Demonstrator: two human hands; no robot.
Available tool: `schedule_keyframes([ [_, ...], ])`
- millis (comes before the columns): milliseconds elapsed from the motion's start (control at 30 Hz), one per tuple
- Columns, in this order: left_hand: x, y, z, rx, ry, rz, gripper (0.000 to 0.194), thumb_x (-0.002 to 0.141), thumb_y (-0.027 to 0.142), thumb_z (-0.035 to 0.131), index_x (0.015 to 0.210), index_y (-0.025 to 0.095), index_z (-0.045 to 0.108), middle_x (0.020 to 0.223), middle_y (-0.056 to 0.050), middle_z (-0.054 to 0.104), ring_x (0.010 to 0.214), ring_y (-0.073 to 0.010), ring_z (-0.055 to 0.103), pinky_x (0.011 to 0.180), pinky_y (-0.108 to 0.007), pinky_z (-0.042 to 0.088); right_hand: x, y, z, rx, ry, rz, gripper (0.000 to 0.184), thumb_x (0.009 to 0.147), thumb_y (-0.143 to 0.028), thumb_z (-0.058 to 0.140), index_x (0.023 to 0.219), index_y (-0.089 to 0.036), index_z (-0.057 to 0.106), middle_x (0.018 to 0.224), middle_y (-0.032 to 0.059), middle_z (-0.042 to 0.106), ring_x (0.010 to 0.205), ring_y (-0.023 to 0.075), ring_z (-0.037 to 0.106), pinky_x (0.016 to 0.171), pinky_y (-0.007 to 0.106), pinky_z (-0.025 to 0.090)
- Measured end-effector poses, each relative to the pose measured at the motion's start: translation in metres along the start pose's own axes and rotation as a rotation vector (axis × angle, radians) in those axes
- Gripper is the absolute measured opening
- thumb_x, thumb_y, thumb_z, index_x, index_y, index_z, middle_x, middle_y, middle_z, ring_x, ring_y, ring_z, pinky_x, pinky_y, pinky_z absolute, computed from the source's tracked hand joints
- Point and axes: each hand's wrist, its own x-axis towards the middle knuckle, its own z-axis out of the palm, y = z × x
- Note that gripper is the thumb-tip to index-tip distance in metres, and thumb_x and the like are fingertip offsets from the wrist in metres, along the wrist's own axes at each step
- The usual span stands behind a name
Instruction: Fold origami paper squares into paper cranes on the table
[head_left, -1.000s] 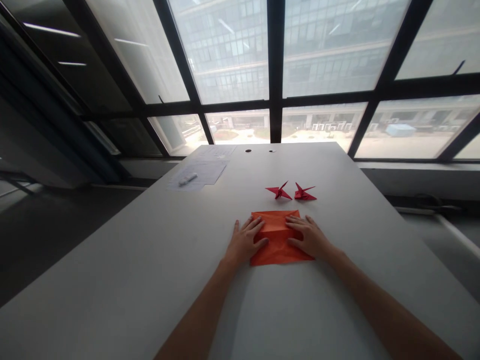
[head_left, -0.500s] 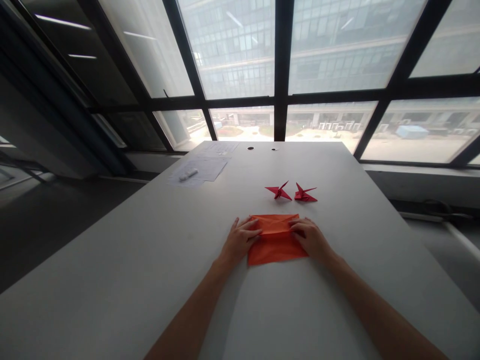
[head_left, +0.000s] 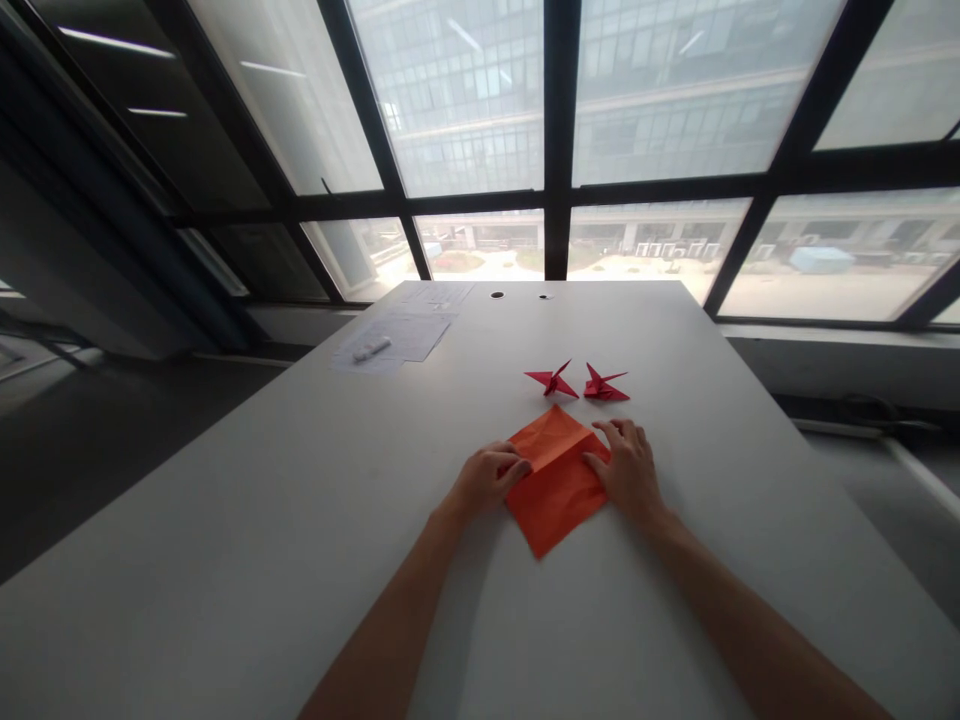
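Observation:
A square of orange origami paper [head_left: 559, 495] lies turned on the white table, one corner toward me, with a crease running across its middle. At its left edge, my left hand [head_left: 486, 478] is closed, thumb and fingers pinching the paper. My right hand [head_left: 631, 472] rests at the right corner with fingers and thumb apart; the thumb touches the paper. Just beyond the far corner stand two folded red paper cranes, a left crane [head_left: 553, 381] and a right crane [head_left: 604, 385].
Printed sheets [head_left: 424, 335] lie at the table's far left, with a small white object [head_left: 372, 349] on them. Two round holes, one of them the left hole [head_left: 497, 295], sit near the far edge of the table [head_left: 262, 520]. Large windows [head_left: 465, 100] rise behind it.
The orange paper has turned counter-clockwise, from edge toward me to corner toward me. My right hand's fingers have spread and lifted; my left hand has curled at the paper's left edge.

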Motion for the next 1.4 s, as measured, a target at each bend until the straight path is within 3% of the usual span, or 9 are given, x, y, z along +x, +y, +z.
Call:
schedule_keyframes([
  [133,-0.001,-0.006,0.006,-0.053,0.017,0.018,0.030,0.093,0.028,0.048,0.110,0.022,0.072,0.104,-0.006,0.070,0.087,-0.0168,0.066,0.083,-0.028,0.051,-0.003,-0.006,-0.003,-0.039,-0.091,-0.017,0.006,0.086,-0.022,0.056,0.090,-0.023,0.061,0.091,0.0067,0.060,0.086,0.0241,0.056,0.079,0.038,0.047],
  [200,0.000,-0.006,0.008,-0.004,0.015,0.035,0.035,0.090,0.021,0.051,0.121,0.025,0.066,0.110,-0.005,0.069,0.089,-0.0163,0.065,0.084,-0.028,0.051,-0.007,-0.011,-0.003,-0.035,-0.140,-0.050,0.009,0.088,-0.024,0.054,0.082,-0.024,0.061,0.086,0.0056,0.060,0.081,0.0221,0.056,0.074,0.035,0.046],
  [333,0.001,-0.004,0.009,0.187,0.028,0.108,0.037,0.086,0.021,0.058,0.122,0.029,0.065,0.128,-0.004,0.062,0.116,-0.0218,0.057,0.103,-0.036,0.044,-0.013,-0.022,-0.005,-0.020,-0.155,-0.119,0.015,0.087,-0.034,0.059,0.095,-0.024,0.067,0.099,0.0087,0.063,0.095,0.0259,0.056,0.084,0.040,0.047],
  [500,0.001,-0.004,0.011,0.226,-0.054,0.165,0.056,0.090,0.024,0.055,0.144,0.029,0.043,0.147,-0.005,0.047,0.136,-0.0226,0.041,0.114,-0.042,0.032,-0.015,-0.022,-0.003,0.074,-0.262,-0.199,0.034,0.084,-0.032,0.063,0.118,-0.024,0.064,0.124,0.0101,0.060,0.116,0.0291,0.053,0.102,0.047,0.041],
  [667,-0.001,-0.004,0.011,0.279,-0.013,0.105,0.042,0.091,0.028,0.057,0.133,0.033,0.056,0.136,-0.003,0.057,0.126,-0.0239,0.048,0.108,-0.042,0.035,-0.015,-0.016,0.003,0.104,-0.348,-0.234,0.037,0.091,-0.020,0.050,0.126,-0.025,0.062,0.140,0.0069,0.055,0.134,0.0264,0.044,0.116,0.052,0.023],
  [767,-0.001,-0.006,0.011,0.306,-0.022,0.086,0.040,0.087,0.037,0.064,0.127,0.034,0.061,0.137,-0.003,0.055,0.127,-0.0261,0.046,0.110,-0.044,0.031,-0.015,-0.014,0.005,0.110,-0.371,-0.225,0.040,0.092,-0.019,0.047,0.129,-0.024,0.060,0.143,0.0070,0.052,0.138,0.0244,0.041,0.117,0.051,0.022],
  [933,0.001,-0.014,0.012,0.267,-0.131,0.080,0.044,0.094,0.041,0.051,0.138,0.036,0.049,0.151,0.000,0.042,0.143,-0.0237,0.030,0.119,-0.048,0.012,-0.014,-0.008,0.004,0.113,-0.389,-0.216,0.043,0.094,-0.021,0.045,0.136,-0.023,0.055,0.145,0.0078,0.050,0.138,0.0242,0.040,0.117,0.052,0.020],
  [1100,0.002,-0.017,0.011,0.223,-0.173,0.064,0.045,0.097,0.041,0.045,0.142,0.037,0.044,0.152,0.000,0.039,0.145,-0.0209,0.026,0.119,-0.050,0.008,-0.011,-0.002,0.001,0.113,-0.416,-0.221,0.043,0.095,-0.022,0.043,0.137,-0.024,0.053,0.145,0.0066,0.048,0.139,0.0239,0.040,0.117,0.054,0.019],
  [1400,0.003,-0.024,0.014,0.158,0.018,0.125,0.025,0.093,0.033,0.057,0.114,0.032,0.070,0.135,-0.004,0.058,0.127,-0.0224,0.051,0.114,-0.048,0.027,-0.009,-0.002,-0.003,0.163,-0.416,-0.271,0.038,0.091,-0.029,0.056,0.128,-0.026,0.061,0.142,0.0078,0.053,0.137,0.0280,0.042,0.115,0.060,0.018],
])
